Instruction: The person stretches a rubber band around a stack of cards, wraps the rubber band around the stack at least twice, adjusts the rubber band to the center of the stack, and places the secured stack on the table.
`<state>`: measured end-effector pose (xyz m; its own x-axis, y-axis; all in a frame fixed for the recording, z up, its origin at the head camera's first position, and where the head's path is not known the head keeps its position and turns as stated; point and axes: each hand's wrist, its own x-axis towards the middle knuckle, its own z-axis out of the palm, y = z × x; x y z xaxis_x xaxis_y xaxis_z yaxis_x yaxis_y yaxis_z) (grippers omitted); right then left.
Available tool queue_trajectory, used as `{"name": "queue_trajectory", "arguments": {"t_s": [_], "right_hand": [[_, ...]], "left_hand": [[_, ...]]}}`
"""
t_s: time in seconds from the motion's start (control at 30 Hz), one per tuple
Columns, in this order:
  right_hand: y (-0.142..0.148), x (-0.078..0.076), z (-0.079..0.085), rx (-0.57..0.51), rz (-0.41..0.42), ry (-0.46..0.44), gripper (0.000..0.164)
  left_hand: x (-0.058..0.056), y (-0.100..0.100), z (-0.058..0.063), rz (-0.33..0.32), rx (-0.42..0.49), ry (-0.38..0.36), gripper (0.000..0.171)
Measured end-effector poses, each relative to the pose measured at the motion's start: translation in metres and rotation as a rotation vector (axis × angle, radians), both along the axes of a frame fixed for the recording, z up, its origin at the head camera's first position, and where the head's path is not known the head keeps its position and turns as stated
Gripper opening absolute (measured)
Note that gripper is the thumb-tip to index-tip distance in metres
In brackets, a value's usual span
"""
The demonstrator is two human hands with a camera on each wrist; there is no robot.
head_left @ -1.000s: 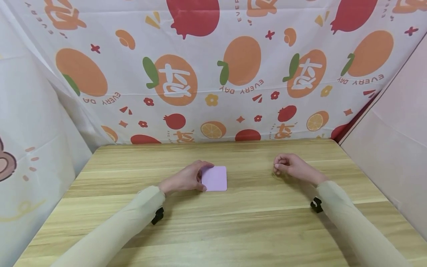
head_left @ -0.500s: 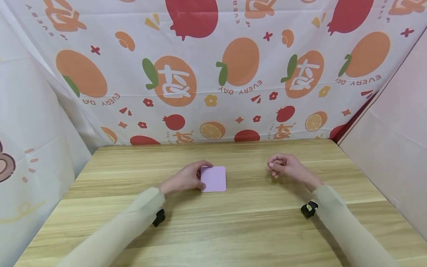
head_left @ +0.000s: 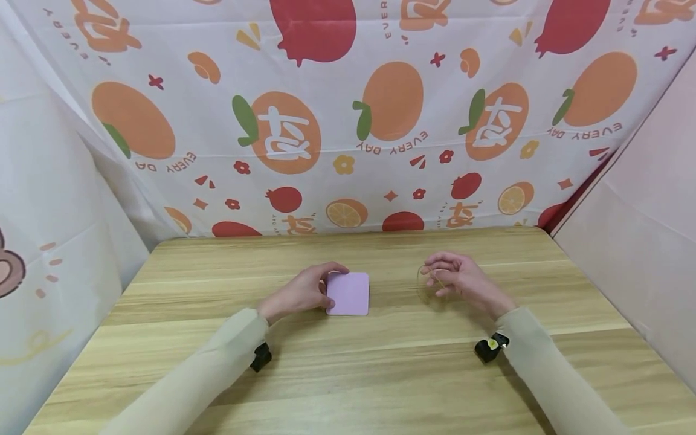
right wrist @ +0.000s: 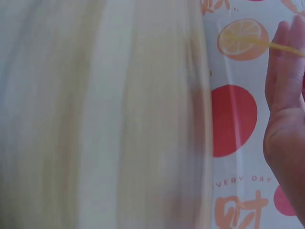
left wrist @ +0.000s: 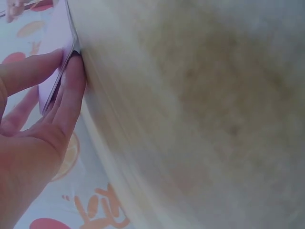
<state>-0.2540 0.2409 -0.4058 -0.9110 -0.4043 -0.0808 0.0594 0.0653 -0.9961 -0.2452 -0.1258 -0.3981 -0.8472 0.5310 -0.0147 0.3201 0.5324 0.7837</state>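
My left hand [head_left: 301, 291] grips the left side of a thin lilac square [head_left: 349, 294] with rounded corners, thumb at its near edge and fingers at its far edge. In the left wrist view this flat square [left wrist: 56, 31] shows a thin greyish edge, and a finger reaches behind it. To the right, my right hand [head_left: 464, 281] holds a thin yellow rubber band [right wrist: 285, 48] with its fingers partly curled. The band hangs as a faint loop on the hand's left side, apart from the square. Most of the right fingers lie outside the right wrist view.
The wood-grain table [head_left: 337, 374] spreads under both hands. A fruit-print cloth [head_left: 337, 121] hangs behind its far edge. Pale cloth walls stand at left [head_left: 60, 211] and right [head_left: 647, 241]. Black straps [head_left: 489, 349] sit at the wrists.
My right hand has moved left toward the lilac square, its fingers spreading somewhat. The rubber band's loop has become wider and easier to see. The left hand and square have hardly moved.
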Motion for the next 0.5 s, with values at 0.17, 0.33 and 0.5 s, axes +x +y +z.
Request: {"name": "queue_trajectory", "arguments": {"t_s": [0.17,0.33,0.5], "right_hand": [[-0.009,-0.001,0.002,-0.011,-0.027,-0.022,0.029],[-0.016,-0.001,0.002,-0.028,0.000,-0.030,0.023],[-0.026,0.002,0.003,-0.037,0.025,-0.021,0.033]], "left_hand": [[0.000,0.000,-0.001,0.008,0.046,-0.055,0.064],[0.000,-0.001,-0.003,0.023,0.079,-0.099,0.064],[-0.001,-0.002,-0.004,0.044,0.121,-0.112,0.063]]}}
